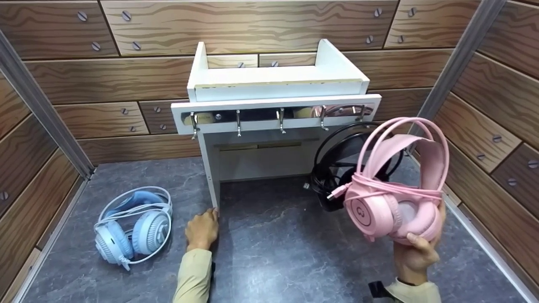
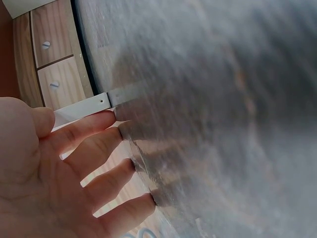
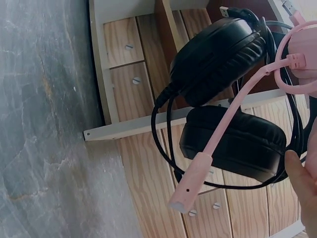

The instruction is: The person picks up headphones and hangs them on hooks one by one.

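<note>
Pink headphones (image 1: 374,212), their cable wrapped round the ear cups, are held up by my right hand (image 1: 421,252), which grips the right ear cup from below. Their microphone boom (image 3: 195,181) sticks out in the right wrist view. Behind them, black headphones (image 1: 328,172) hang at the right end of a white shelf with hooks (image 1: 257,124). My left hand (image 1: 202,229) is at the foot of the shelf's left side panel (image 1: 209,176). In the left wrist view, thumb and index finger hold the panel's edge (image 2: 84,108), with the fingertips against the tabletop.
Light blue headphones (image 1: 149,231) lie on the grey marbled tabletop (image 1: 269,252), left of the shelf. Wood-patterned walls (image 1: 126,80) enclose the back and sides, with metal posts (image 1: 46,97) in the corners. Several metal hooks (image 1: 238,122) line the shelf's front rail.
</note>
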A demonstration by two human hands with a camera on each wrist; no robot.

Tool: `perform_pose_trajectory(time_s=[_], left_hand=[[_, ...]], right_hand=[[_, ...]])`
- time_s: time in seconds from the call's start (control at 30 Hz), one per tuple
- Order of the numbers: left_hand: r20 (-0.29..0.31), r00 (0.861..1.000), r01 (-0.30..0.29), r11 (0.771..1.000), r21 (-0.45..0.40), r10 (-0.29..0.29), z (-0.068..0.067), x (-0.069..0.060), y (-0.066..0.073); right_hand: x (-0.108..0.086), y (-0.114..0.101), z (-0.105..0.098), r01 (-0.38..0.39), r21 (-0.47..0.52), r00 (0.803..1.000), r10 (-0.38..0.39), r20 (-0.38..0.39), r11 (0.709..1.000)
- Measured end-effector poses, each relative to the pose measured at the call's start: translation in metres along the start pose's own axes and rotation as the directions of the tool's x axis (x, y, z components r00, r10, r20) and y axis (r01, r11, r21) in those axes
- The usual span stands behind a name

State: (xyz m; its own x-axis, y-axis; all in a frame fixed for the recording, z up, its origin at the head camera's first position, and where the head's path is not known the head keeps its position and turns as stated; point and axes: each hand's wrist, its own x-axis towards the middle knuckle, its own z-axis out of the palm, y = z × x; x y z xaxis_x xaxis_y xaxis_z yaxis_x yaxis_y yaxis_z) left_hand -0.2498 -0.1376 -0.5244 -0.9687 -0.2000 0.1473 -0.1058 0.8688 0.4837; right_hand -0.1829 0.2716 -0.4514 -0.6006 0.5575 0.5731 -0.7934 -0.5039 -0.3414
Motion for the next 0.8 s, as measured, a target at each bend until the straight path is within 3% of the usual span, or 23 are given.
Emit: perform_pose_trajectory(time_s=[0.43,0.8], left_hand=[[-0.002,1.000,-0.002,1.000,0.000,0.002,0.0001,0.0000,0.0002],[-0.020,1.000,-0.020,1.000,-0.007,0.020,0.0008,-0.0005,0.0000]], right_hand=[[-0.0026,0.0036,0.0024,0.004,0.041,0.999,-0.005,0.044,0.999],[-0.0042,0.0042,0.0060,-0.006,-0.004,0.998,0.006,0.064,1.000]])
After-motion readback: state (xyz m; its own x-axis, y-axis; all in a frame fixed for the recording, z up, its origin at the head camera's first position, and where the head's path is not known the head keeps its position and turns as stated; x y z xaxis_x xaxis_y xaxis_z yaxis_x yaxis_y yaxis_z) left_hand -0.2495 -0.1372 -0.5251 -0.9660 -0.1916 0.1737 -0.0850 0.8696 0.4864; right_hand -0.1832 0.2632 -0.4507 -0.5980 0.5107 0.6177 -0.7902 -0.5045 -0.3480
